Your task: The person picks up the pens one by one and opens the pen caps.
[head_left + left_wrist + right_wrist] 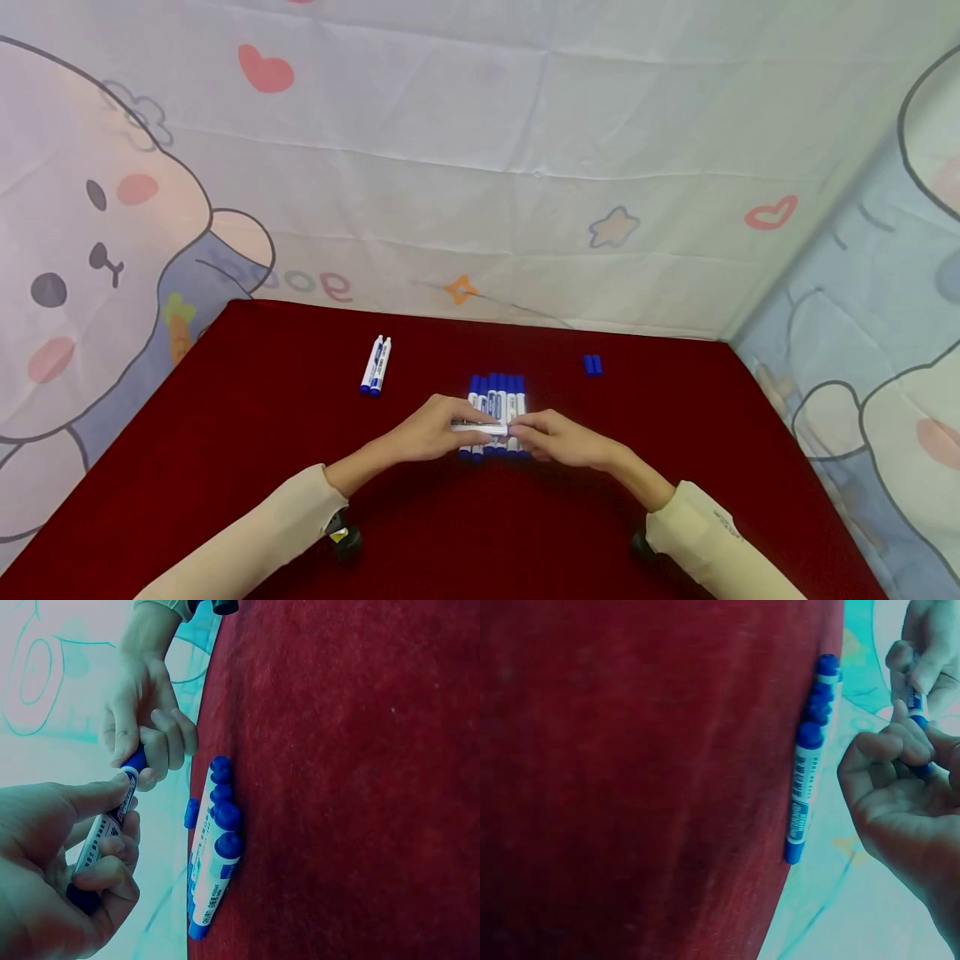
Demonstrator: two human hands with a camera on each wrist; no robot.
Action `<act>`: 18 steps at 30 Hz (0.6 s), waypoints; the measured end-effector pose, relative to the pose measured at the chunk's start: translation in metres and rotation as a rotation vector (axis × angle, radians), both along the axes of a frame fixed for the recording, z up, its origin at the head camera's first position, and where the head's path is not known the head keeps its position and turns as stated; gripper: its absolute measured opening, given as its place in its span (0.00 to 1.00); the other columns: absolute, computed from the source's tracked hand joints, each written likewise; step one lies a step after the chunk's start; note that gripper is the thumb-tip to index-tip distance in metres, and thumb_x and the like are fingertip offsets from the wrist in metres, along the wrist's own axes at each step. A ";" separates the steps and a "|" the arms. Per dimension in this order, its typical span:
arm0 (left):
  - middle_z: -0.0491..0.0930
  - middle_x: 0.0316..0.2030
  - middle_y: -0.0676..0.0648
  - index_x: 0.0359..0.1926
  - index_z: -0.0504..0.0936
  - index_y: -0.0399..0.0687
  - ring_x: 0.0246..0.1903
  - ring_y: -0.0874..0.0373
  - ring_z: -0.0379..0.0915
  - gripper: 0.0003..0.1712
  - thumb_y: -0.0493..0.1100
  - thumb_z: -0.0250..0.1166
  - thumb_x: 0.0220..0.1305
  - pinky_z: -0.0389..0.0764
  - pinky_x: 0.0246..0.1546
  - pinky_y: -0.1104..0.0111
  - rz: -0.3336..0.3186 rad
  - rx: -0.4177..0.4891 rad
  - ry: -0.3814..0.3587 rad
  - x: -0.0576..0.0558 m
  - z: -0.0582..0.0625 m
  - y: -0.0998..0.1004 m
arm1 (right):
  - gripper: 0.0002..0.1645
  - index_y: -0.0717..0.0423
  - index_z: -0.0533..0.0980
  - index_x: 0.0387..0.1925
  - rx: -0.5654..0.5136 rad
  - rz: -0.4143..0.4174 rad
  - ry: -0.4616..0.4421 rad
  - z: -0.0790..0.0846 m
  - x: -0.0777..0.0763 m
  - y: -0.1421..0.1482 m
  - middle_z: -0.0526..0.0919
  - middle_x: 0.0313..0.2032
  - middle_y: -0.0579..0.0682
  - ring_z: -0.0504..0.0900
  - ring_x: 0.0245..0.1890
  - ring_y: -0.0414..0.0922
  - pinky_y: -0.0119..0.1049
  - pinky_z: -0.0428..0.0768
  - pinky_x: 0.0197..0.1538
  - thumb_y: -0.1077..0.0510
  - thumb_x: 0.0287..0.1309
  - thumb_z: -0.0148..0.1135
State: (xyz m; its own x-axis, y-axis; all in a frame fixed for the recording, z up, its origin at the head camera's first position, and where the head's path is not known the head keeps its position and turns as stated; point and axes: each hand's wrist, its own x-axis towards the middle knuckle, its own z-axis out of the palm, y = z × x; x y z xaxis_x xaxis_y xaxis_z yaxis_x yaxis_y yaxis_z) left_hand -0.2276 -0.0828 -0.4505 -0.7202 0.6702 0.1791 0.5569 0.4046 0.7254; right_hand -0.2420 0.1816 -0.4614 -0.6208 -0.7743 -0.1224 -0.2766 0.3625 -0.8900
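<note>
My left hand (435, 429) grips a white whiteboard marker (105, 831) around its barrel, holding it crosswise above a row of markers. On the end toward the right sits a blue cap (135, 759), which my right hand (566, 437) pinches between thumb and fingers. Under both hands, several white markers with blue caps (497, 404) lie side by side on the red cloth; the hands and the held marker partly cover them. The right wrist view shows the outermost marker (801, 799) of that row lying below the right hand.
Two uncapped markers (376, 367) lie together at the back left of the red-covered table (225, 433). Two loose blue caps (592, 365) lie side by side at the back right. A printed fabric backdrop (465, 167) rises behind the table and along its sides.
</note>
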 end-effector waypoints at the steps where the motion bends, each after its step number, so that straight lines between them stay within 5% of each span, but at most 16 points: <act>1: 0.89 0.43 0.45 0.55 0.87 0.42 0.31 0.69 0.71 0.16 0.43 0.67 0.69 0.76 0.36 0.75 -0.007 -0.004 -0.002 -0.001 0.000 0.001 | 0.22 0.68 0.75 0.44 -0.001 0.006 0.038 -0.001 0.000 0.000 0.64 0.22 0.42 0.64 0.21 0.35 0.27 0.67 0.30 0.53 0.82 0.42; 7: 0.89 0.45 0.45 0.57 0.86 0.42 0.33 0.67 0.75 0.17 0.44 0.64 0.73 0.77 0.37 0.76 -0.053 -0.022 0.016 -0.004 0.000 0.007 | 0.16 0.61 0.78 0.40 0.017 -0.009 0.298 -0.007 0.000 0.007 0.67 0.22 0.39 0.65 0.22 0.31 0.26 0.67 0.30 0.57 0.80 0.46; 14: 0.89 0.45 0.44 0.56 0.86 0.40 0.31 0.68 0.74 0.16 0.43 0.61 0.75 0.79 0.38 0.75 -0.087 0.012 0.039 -0.001 0.005 0.013 | 0.13 0.60 0.79 0.42 -0.004 0.006 0.450 -0.002 0.002 0.015 0.78 0.25 0.53 0.69 0.27 0.30 0.27 0.74 0.33 0.60 0.79 0.48; 18: 0.89 0.48 0.42 0.56 0.86 0.39 0.40 0.62 0.84 0.17 0.42 0.60 0.75 0.82 0.44 0.75 -0.089 0.021 0.010 -0.002 0.007 0.011 | 0.12 0.59 0.79 0.43 -0.015 0.019 0.511 0.001 0.002 0.014 0.79 0.26 0.56 0.69 0.27 0.31 0.28 0.74 0.33 0.61 0.78 0.49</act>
State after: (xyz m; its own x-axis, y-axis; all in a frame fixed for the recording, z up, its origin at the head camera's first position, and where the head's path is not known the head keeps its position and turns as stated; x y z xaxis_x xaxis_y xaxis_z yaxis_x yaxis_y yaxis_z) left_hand -0.2297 -0.0717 -0.4431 -0.6561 0.7274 0.2009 0.5973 0.3378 0.7274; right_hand -0.2400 0.1957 -0.4601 -0.5842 -0.7856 0.2039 -0.6842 0.3416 -0.6444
